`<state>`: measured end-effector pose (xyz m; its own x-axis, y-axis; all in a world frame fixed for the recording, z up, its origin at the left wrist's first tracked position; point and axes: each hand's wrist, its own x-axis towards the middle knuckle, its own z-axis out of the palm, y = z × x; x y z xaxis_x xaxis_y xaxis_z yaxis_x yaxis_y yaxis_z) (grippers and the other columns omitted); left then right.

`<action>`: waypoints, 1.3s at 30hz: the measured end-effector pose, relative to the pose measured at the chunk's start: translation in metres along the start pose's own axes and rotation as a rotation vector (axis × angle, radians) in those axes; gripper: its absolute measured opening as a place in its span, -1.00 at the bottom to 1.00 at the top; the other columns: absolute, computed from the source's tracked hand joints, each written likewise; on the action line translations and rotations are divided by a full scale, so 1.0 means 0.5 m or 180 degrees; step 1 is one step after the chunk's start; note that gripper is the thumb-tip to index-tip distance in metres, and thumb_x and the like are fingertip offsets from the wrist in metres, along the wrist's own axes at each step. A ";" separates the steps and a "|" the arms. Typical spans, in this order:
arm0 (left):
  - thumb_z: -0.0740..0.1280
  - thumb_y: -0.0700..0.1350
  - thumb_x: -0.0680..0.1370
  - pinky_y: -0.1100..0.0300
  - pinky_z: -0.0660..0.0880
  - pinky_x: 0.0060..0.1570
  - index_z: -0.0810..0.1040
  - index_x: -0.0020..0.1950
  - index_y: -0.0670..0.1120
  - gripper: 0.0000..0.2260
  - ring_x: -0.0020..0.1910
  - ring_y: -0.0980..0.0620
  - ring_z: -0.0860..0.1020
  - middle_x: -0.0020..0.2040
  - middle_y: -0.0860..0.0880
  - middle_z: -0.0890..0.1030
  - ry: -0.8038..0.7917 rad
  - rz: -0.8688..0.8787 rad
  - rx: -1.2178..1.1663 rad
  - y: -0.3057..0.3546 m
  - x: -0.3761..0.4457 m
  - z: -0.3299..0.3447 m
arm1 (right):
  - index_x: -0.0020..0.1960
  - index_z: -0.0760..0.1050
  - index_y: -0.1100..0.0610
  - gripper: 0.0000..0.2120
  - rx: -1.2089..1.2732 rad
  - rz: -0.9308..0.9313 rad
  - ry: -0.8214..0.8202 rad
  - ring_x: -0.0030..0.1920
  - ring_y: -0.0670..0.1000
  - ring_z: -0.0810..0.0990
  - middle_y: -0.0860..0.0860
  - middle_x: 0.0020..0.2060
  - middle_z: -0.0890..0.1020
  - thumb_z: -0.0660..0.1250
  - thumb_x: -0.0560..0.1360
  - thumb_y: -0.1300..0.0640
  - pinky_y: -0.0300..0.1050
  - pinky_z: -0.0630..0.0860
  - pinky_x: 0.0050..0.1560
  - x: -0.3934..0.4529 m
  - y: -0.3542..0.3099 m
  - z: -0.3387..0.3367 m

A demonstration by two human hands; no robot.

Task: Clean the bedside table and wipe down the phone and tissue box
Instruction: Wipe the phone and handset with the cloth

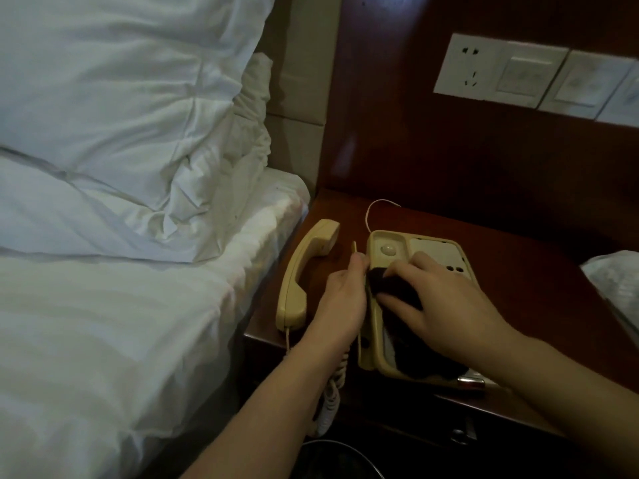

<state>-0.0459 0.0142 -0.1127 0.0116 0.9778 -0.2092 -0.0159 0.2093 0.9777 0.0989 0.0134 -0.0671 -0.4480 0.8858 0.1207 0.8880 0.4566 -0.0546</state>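
Right hand presses dark cloth onto telephone base, hiding its keypad. Left hand grips the base's left edge. Handset lies beside, on bedside table.

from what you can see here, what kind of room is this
Most likely a hotel bedroom. A bed with white pillows stands beside a dark wooden bedside table holding a beige corded phone, and a row of wall sockets and switches is set into a wood panel.
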 end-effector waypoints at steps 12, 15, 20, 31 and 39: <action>-0.08 0.19 0.72 0.13 0.32 0.32 0.55 0.38 0.13 -0.53 0.28 0.12 0.47 0.22 0.11 0.54 0.0044 -0.0019 0.0033 0.007 -0.006 0.001 | 0.29 0.35 -0.09 -0.70 -0.0339 0.0118 0.0126 0.02 -0.05 0.55 -0.08 0.20 0.41 0.14 0.62 -0.18 -0.22 0.40 -0.15 -0.006 -0.026 0.002; -0.09 0.19 0.72 0.14 0.35 0.23 0.60 0.06 0.23 -0.56 0.05 0.21 0.52 0.02 0.16 0.58 -0.0008 -0.0003 0.0046 0.007 -0.011 0.003 | 0.31 0.38 -0.01 -0.68 -0.0422 0.0527 0.0322 0.03 0.04 0.58 0.02 0.21 0.46 0.17 0.63 -0.13 -0.17 0.40 -0.16 0.054 -0.005 0.005; -0.09 0.20 0.72 0.17 0.39 0.24 0.58 -0.04 0.25 -0.56 0.03 0.26 0.54 0.04 0.15 0.59 -0.0080 0.0074 0.0005 0.000 -0.007 0.001 | 0.30 0.35 -0.03 -0.70 -0.0512 0.0402 0.0268 0.00 0.01 0.57 0.02 0.24 0.44 0.15 0.63 -0.13 -0.16 0.48 -0.12 0.015 -0.020 0.011; -0.09 0.21 0.71 0.20 0.32 0.19 0.60 0.10 0.24 -0.56 0.19 0.12 0.51 0.23 0.07 0.57 -0.0100 0.0046 0.0030 -0.010 0.003 0.002 | 0.30 0.33 -0.04 -0.71 -0.0416 0.0390 0.0287 -0.01 0.01 0.57 0.02 0.25 0.41 0.15 0.63 -0.11 -0.17 0.47 -0.15 0.005 -0.040 0.022; -0.09 0.18 0.72 0.37 0.35 -0.20 0.52 -0.16 0.23 -0.55 -0.29 0.39 0.54 -0.18 0.15 0.60 -0.0097 0.0118 0.0193 -0.004 0.005 0.005 | 0.30 0.37 -0.01 -0.70 -0.0490 0.0670 0.0450 0.02 0.11 0.60 0.07 0.23 0.46 0.16 0.63 -0.11 -0.07 0.53 -0.11 0.060 -0.010 0.010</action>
<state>-0.0436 0.0161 -0.1149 0.0425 0.9840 -0.1731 0.0436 0.1713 0.9843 0.0804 0.0381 -0.0681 -0.2430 0.9345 0.2601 0.9700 0.2365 0.0566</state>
